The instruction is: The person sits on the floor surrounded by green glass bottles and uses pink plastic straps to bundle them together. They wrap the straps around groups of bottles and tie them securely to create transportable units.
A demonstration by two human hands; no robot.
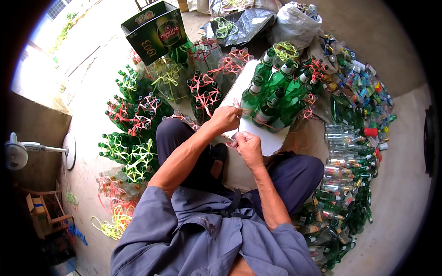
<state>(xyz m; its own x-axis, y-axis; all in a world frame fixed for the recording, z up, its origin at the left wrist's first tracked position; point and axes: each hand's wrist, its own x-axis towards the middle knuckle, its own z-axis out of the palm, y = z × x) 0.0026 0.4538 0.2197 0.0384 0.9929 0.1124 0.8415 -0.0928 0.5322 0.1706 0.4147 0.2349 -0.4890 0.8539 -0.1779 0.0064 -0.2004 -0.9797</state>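
A cluster of several green glass bottles (250, 99) stands upright on a white board (271, 141) in front of my knees. A thin red plastic strap (264, 126) runs around the lower part of the cluster. My left hand (226, 119) is closed on the strap close beside the bottles' left side. Nearer my body, my right hand (248, 146) pinches a loose red end (231, 145) that sticks out to its left. Both hands are apart from each other, and the strap inside the fists is hidden.
On my left are bundles of green bottles (129, 114) tied with red and yellow strap. A Tsingtao carton (155, 34) stands behind them. Loose bottles (340, 172) pile along my right side, with plastic bottles (371, 91) and a white sack (293, 26) of cans beyond. A fan (70, 151) stands far left.
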